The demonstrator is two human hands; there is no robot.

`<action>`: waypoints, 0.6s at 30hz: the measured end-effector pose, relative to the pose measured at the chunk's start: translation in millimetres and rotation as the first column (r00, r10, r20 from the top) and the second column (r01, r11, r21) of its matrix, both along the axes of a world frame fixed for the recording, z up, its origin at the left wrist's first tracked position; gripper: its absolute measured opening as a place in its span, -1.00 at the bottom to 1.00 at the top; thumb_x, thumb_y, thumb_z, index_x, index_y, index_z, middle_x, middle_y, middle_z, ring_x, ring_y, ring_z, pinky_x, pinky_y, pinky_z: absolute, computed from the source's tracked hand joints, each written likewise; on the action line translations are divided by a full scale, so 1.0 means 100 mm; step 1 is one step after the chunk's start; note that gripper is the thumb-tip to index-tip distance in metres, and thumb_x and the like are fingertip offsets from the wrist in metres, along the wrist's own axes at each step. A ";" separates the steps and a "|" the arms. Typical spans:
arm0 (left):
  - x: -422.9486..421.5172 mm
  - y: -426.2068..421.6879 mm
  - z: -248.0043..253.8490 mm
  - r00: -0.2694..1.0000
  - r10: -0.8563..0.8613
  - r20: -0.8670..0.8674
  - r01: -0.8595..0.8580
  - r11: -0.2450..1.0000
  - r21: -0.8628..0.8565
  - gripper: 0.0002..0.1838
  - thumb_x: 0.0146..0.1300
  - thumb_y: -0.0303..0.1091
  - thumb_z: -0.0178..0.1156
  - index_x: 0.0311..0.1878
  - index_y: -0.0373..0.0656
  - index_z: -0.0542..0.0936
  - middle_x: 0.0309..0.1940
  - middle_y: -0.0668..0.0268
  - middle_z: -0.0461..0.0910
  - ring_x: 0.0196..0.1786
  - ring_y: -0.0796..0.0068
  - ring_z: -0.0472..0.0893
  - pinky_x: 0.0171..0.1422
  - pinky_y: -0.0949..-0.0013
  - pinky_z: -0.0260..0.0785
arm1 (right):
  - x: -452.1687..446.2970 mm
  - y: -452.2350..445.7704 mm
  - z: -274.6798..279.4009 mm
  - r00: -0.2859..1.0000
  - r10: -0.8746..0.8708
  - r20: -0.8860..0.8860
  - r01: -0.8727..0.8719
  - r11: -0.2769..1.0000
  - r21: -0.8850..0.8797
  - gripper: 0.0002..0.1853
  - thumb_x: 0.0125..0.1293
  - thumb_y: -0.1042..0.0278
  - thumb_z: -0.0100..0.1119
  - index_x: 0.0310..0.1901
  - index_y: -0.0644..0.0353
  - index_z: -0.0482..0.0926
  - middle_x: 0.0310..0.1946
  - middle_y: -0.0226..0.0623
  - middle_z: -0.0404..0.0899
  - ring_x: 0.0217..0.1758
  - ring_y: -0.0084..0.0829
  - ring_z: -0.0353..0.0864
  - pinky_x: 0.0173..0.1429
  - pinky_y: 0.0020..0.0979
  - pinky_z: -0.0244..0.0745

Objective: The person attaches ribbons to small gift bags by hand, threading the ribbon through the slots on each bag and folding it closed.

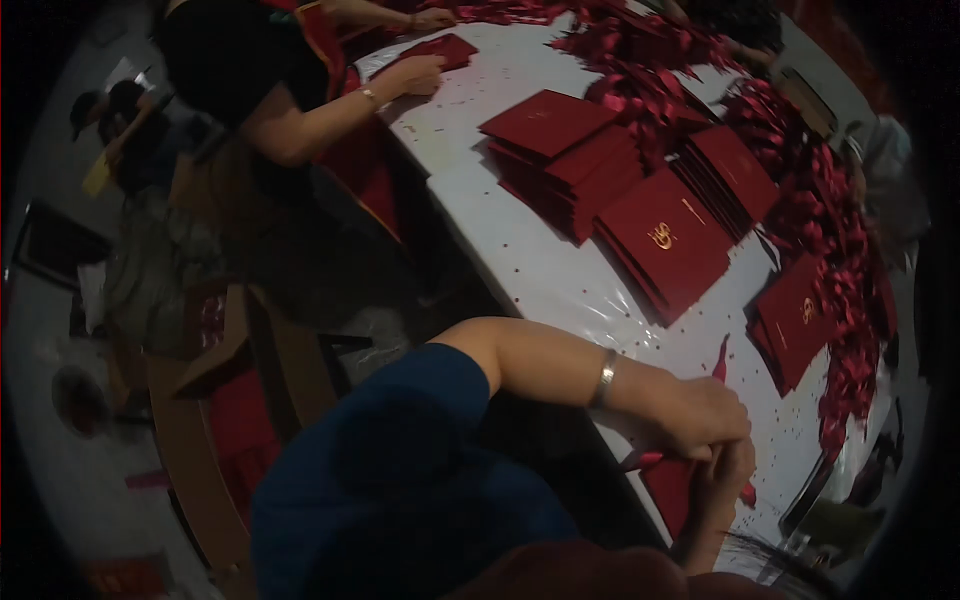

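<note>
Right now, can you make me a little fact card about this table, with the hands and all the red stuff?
Left hand: fingers bent; what they pinch is hidden
Left wrist: silver bracelet
Right hand: close against the left
By the hands: flat red piece, with red ribbon ends poking out around the hands
Table: white top
Stacks: several, flat and dark red; one has a gold mark
Ribbon pile: shiny red, beside the stacks
Another person's hand: at another red piece
</note>
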State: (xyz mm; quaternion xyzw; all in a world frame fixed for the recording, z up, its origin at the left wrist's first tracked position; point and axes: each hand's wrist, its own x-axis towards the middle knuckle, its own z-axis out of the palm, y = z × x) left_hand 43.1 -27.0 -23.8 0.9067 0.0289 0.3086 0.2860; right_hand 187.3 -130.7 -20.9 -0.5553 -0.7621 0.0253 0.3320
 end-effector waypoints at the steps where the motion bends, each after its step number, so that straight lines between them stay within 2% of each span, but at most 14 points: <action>1: 0.03 -0.03 -0.08 1.000 0.009 0.029 -0.008 1.000 -0.023 -0.78 -0.04 -0.27 0.34 -0.33 -0.12 0.58 -0.29 0.20 0.54 -0.22 0.13 0.56 -0.18 0.15 0.42 | 0.02 -0.03 0.02 0.996 -0.058 0.074 0.062 0.997 -0.047 -0.94 0.23 0.54 0.12 -0.28 0.32 0.49 -0.53 -0.07 0.40 -0.46 -0.01 0.38 -0.39 -0.13 0.21; 2: 0.05 -0.02 -0.14 0.996 0.080 0.026 -0.080 0.997 -0.009 -0.78 -0.04 -0.27 0.34 -0.33 -0.12 0.58 -0.29 0.20 0.54 -0.22 0.13 0.56 -0.18 0.15 0.42 | 0.07 -0.09 0.01 0.982 -0.111 0.153 0.125 0.989 -0.083 -0.94 0.24 0.54 0.12 -0.28 0.33 0.49 -0.52 -0.06 0.41 -0.46 -0.01 0.39 -0.40 -0.12 0.21; 4: 0.08 0.05 -0.22 0.999 0.028 -0.022 -0.027 0.999 0.043 -0.87 -0.02 -0.31 0.30 -0.37 -0.08 0.63 -0.29 0.18 0.57 -0.22 0.13 0.56 -0.18 0.13 0.41 | 0.45 -0.23 -0.22 0.913 -0.163 0.374 0.241 0.955 -0.171 -0.92 0.20 0.60 0.15 -0.27 0.32 0.50 -0.44 -0.06 0.50 -0.36 -0.02 0.50 -0.29 -0.12 0.36; 8: 0.10 0.14 -0.15 0.989 0.100 -0.113 -0.092 0.993 0.074 -0.92 0.00 -0.31 0.23 -0.44 -0.04 0.66 -0.34 0.17 0.58 -0.22 0.11 0.58 -0.19 0.10 0.39 | 0.09 0.06 -0.11 0.926 -0.070 0.371 0.121 0.986 -0.117 -0.92 0.19 0.60 0.16 -0.27 0.32 0.50 -0.42 -0.06 0.50 -0.35 -0.02 0.50 -0.27 -0.11 0.37; 10: 0.16 0.21 -0.10 0.934 0.221 -0.281 -0.185 0.971 0.149 -0.83 0.07 -0.28 0.17 -0.30 -0.02 0.69 -0.23 0.19 0.60 -0.11 0.15 0.60 -0.11 0.10 0.44 | -0.05 -0.06 -0.04 0.929 -0.060 0.366 0.099 0.991 -0.090 -0.92 0.19 0.61 0.16 -0.27 0.32 0.50 -0.41 -0.06 0.51 -0.34 -0.02 0.51 -0.26 -0.11 0.38; 14: 0.18 0.23 -0.13 0.918 0.258 -0.302 -0.216 0.962 0.164 -0.82 0.05 -0.29 0.15 -0.31 -0.03 0.69 -0.23 0.17 0.61 -0.12 0.16 0.62 -0.12 0.07 0.45 | -0.64 -0.06 0.12 0.932 -0.048 0.359 0.063 0.997 -0.032 -0.91 0.18 0.61 0.17 -0.27 0.32 0.50 -0.39 -0.06 0.52 -0.32 -0.01 0.52 -0.24 -0.11 0.40; 16: 0.19 0.23 -0.17 0.942 0.246 -0.227 -0.219 0.966 0.141 -0.87 0.00 -0.33 0.13 -0.50 -0.09 0.65 -0.37 0.12 0.60 -0.24 0.13 0.60 -0.23 0.08 0.38 | -0.93 -0.03 0.21 0.935 -0.042 0.352 0.044 0.999 0.003 -0.91 0.18 0.62 0.17 -0.27 0.32 0.50 -0.38 -0.07 0.52 -0.31 -0.01 0.53 -0.23 -0.10 0.40; 18: 0.18 0.24 -0.16 0.936 0.261 -0.238 -0.237 0.964 0.122 -0.87 0.00 -0.33 0.13 -0.49 -0.10 0.65 -0.36 0.12 0.61 -0.23 0.13 0.61 -0.21 0.07 0.39 | -1.26 -0.02 0.33 0.937 -0.033 0.348 0.021 0.999 0.038 -0.90 0.17 0.62 0.17 -0.27 0.32 0.50 -0.37 -0.07 0.53 -0.30 -0.01 0.53 -0.22 -0.10 0.41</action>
